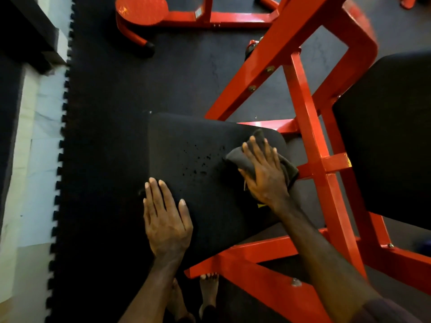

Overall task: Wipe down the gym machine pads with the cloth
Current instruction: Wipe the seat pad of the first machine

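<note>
Left hand (166,226) is flat, fingers straight, on the lower-left edge of the black seat pad (205,183) mid-frame. Right of it, the right hand (262,173) presses a dark cloth (235,157) onto the pad's right side, beside the red frame (314,164).

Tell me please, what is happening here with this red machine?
A person is wiping the black seat pad of a red gym machine. The right hand presses a dark cloth flat on the pad near its far right corner. The left hand rests flat on the pad's near left edge. Dark droplets lie mid-pad, not yet wiped.
</note>
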Motion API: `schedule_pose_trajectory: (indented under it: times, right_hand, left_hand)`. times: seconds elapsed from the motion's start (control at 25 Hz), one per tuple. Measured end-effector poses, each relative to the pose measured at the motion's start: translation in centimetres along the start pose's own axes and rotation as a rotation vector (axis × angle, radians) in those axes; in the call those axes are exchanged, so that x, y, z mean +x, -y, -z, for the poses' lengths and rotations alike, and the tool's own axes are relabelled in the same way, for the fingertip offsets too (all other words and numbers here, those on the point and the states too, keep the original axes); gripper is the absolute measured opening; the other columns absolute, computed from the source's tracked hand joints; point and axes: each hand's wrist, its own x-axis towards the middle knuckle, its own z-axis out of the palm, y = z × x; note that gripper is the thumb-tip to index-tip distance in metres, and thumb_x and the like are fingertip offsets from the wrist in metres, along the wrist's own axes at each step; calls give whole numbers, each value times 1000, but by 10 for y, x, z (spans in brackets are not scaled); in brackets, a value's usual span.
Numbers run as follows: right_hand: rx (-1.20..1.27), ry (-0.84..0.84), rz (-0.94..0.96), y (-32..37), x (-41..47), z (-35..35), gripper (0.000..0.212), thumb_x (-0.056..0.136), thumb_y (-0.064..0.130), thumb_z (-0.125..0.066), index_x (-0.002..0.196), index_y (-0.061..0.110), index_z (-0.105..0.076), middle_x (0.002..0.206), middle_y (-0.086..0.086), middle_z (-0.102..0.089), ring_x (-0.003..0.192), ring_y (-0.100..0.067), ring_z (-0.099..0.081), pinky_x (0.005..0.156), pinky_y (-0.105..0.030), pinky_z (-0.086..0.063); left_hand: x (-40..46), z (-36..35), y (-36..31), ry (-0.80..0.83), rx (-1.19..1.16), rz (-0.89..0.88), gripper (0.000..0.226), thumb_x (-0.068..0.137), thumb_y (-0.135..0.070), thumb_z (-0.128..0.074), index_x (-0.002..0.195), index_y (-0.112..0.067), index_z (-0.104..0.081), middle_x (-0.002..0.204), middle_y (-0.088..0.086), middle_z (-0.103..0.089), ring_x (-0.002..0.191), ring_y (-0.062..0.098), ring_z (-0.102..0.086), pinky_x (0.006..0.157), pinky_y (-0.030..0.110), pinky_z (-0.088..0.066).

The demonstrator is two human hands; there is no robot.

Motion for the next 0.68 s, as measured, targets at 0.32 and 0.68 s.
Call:
schedule_pose_trajectory:
  times: [0.32,0.68]
  right_hand:
    - [41,57,11,56,53,-6,76,103,63,-35,168,28,-17,177,-1,-2,163,-32,7,130,-60,-5]
    - [84,50,-129,72,117,-4,72,104,58,-43,166,25,-28,175,-1,-18,162,-35,-5,130,-60,-7]
  left_hand:
    - [-1,-1,-2,-6,15,-3,69,111,-40,-33,167,-2,-18,177,16,-6,165,29,-6,128,53,-28]
    - [1,-2,-2,-15,15,1,70,110,-38,-37,166,-1,-19,177,16,-6,165,30,-6,129,52,-28]
